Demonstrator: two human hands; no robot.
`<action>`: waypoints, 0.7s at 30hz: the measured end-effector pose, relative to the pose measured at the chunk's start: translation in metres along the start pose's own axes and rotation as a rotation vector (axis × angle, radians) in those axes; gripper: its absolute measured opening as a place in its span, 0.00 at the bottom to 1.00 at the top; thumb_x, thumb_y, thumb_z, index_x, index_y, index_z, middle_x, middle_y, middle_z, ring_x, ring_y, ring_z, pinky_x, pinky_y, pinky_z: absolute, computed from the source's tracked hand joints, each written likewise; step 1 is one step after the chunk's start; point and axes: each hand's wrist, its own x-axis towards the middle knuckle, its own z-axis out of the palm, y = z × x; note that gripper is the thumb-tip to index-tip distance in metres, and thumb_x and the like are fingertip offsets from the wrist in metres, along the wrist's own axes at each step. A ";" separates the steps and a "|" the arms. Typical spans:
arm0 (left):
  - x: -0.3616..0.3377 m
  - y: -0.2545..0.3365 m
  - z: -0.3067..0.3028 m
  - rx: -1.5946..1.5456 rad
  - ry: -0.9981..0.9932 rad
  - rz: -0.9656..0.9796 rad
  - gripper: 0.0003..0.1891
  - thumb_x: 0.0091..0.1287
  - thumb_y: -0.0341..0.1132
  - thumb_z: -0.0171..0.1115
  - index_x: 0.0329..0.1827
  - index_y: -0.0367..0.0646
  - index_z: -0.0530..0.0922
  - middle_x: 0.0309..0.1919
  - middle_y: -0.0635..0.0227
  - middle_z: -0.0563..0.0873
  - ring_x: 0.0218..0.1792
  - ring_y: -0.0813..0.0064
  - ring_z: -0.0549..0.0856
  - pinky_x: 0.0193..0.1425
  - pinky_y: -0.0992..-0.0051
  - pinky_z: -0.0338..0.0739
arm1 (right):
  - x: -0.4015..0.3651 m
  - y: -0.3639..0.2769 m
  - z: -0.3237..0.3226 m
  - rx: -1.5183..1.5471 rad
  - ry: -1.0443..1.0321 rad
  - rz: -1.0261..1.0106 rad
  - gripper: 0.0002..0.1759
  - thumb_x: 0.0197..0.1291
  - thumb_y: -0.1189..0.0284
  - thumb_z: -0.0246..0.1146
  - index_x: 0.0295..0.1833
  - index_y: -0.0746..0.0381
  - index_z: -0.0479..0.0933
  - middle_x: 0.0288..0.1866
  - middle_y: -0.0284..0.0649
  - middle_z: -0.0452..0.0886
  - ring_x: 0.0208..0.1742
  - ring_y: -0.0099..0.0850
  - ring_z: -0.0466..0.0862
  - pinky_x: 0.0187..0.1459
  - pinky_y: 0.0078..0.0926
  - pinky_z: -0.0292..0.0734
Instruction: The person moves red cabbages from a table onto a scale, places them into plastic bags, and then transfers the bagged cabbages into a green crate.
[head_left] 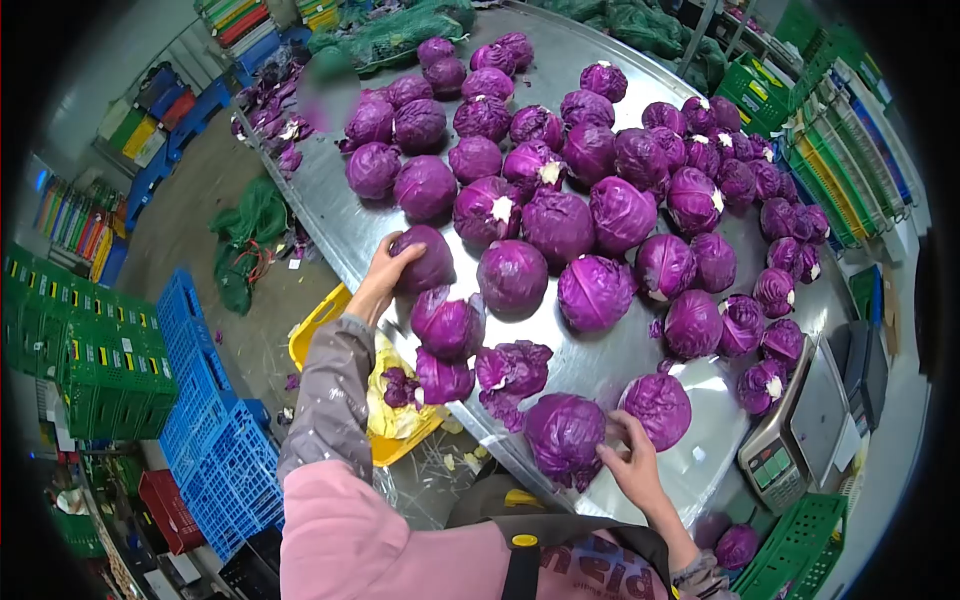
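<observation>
Many red cabbages lie on a metal table (390, 240). My left hand (383, 275) is closed around the side of one red cabbage (428, 262) near the table's left edge, thumb across its top. At the near edge, my right hand (637, 465) has its thumb and curled fingers against the right side of a large red cabbage (562, 437). Another red cabbage (657, 410) rests just beyond those fingers. Loose purple leaves (512, 372) lie between my two hands. A trimmed cabbage (447, 323) sits right below my left wrist's cabbage.
A yellow crate (318, 325) with pale leaves stands below the table's left edge. At right are a weighing scale (775, 468) and a green crate (800, 545). Blue pallets (225, 460) and stacked green crates (110, 370) stand left. Green net bags (400, 35) lie at the far end.
</observation>
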 end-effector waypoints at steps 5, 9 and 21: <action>0.015 0.048 0.017 0.610 -0.091 0.152 0.31 0.52 0.49 0.65 0.53 0.36 0.71 0.51 0.48 0.73 0.50 0.59 0.76 0.52 0.66 0.71 | 0.003 -0.013 -0.008 0.018 -0.050 0.082 0.23 0.48 0.77 0.64 0.52 0.64 0.69 0.48 0.41 0.73 0.48 0.29 0.77 0.37 0.20 0.75; 0.070 0.083 0.077 0.862 0.272 1.029 0.30 0.50 0.41 0.65 0.55 0.37 0.68 0.48 0.46 0.72 0.51 0.50 0.73 0.54 0.66 0.69 | 0.007 -0.009 -0.012 0.019 -0.070 0.091 0.21 0.48 0.79 0.64 0.51 0.65 0.70 0.47 0.41 0.74 0.46 0.29 0.78 0.36 0.18 0.75; 0.173 0.093 0.127 1.240 0.162 0.320 0.45 0.35 0.55 0.69 0.60 0.47 0.65 0.51 0.48 0.73 0.53 0.49 0.75 0.54 0.61 0.72 | 0.019 -0.015 -0.026 -0.086 -0.170 0.075 0.20 0.51 0.79 0.62 0.51 0.67 0.70 0.40 0.40 0.80 0.39 0.25 0.81 0.38 0.19 0.77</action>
